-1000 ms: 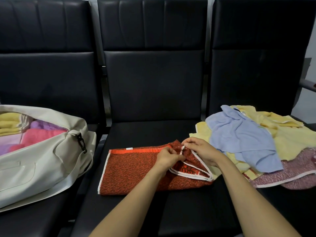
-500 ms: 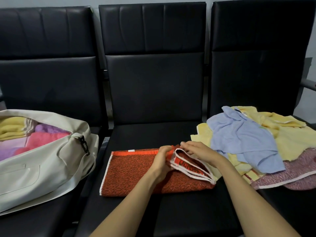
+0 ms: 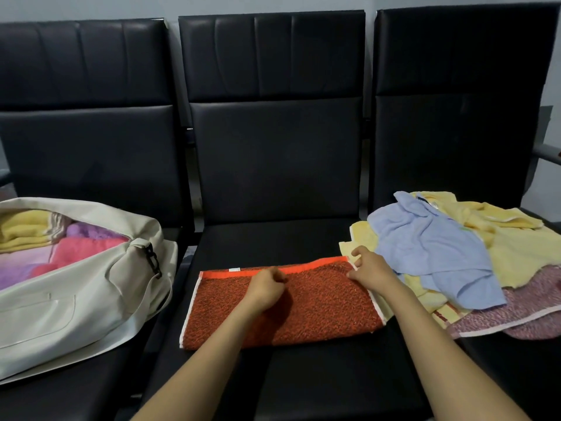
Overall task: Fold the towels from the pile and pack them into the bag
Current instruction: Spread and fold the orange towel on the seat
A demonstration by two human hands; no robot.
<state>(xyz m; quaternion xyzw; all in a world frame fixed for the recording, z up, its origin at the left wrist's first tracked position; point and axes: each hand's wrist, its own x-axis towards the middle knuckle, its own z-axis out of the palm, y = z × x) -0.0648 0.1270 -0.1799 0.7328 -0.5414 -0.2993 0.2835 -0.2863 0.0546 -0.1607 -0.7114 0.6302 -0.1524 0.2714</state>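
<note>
Orange-red woven towel with white side trim lies flat across the middle black padded seat. The left hand rests at its far hem with fingers curled; whether they grip cloth cannot be told. The right hand pinches the far right corner. Touching the towel's right edge is a loose pile of yellow, light-blue and mauve towels. On the left seat, an open cream canvas bag holds folded yellow, pink and purple towels.

Waiting area: row of joined black seats (grey wall behind)
</note>
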